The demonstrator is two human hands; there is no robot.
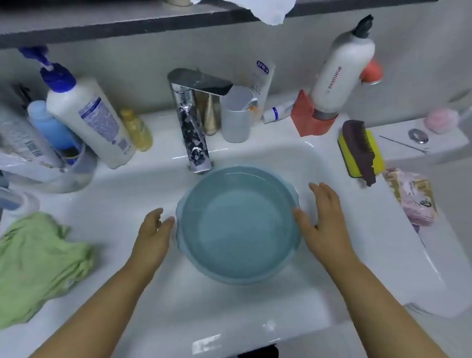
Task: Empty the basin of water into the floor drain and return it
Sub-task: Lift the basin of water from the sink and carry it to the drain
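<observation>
A round light-blue plastic basin (pixel 239 226) holding water sits in the white sink (pixel 135 194), just below the chrome faucet (pixel 193 117). My left hand (pixel 153 236) hovers at the basin's left rim, fingers apart, fingertips nearly touching it. At the right rim is my right hand (pixel 323 223), also spread, its thumb against or very close to the rim. Neither hand grips the basin. No floor drain is in view.
A green cloth (pixel 31 265) lies on the left counter. Bottles (pixel 85 114) crowd the back left. A cup (pixel 236 114), a white bottle (pixel 341 68) on a red holder and a yellow sponge with a comb (pixel 360 150) stand back right. A dark shelf (pixel 106 20) overhangs.
</observation>
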